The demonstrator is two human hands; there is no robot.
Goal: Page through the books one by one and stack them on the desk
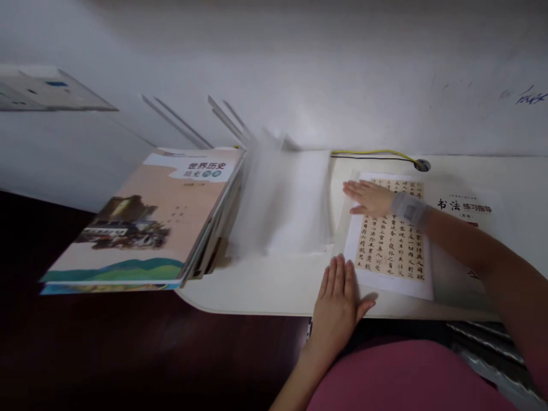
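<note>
A calligraphy page (391, 240) with columns of dark brushed characters on tan lies flat on the white desk. Across its upper left part rests my right hand (368, 197), palm down with fingers stretched out; a pale, translucent band (411, 210) circles that wrist. My left hand (338, 299) lies flat at the desk's front edge, fingers extended beside the page's lower left corner. Partly under my right forearm is a calligraphy exercise book cover (464, 208). Neither hand grips anything. Whether page and cover belong to one book I cannot tell.
Left of the hands, blurred white paper (295, 200) lies on the desk (252, 291). A stack of books topped by a world history book (171, 211) overhangs the desk's left end. A yellow cable (377, 152) enters a hole by the wall. A socket panel (47, 91) is at far left.
</note>
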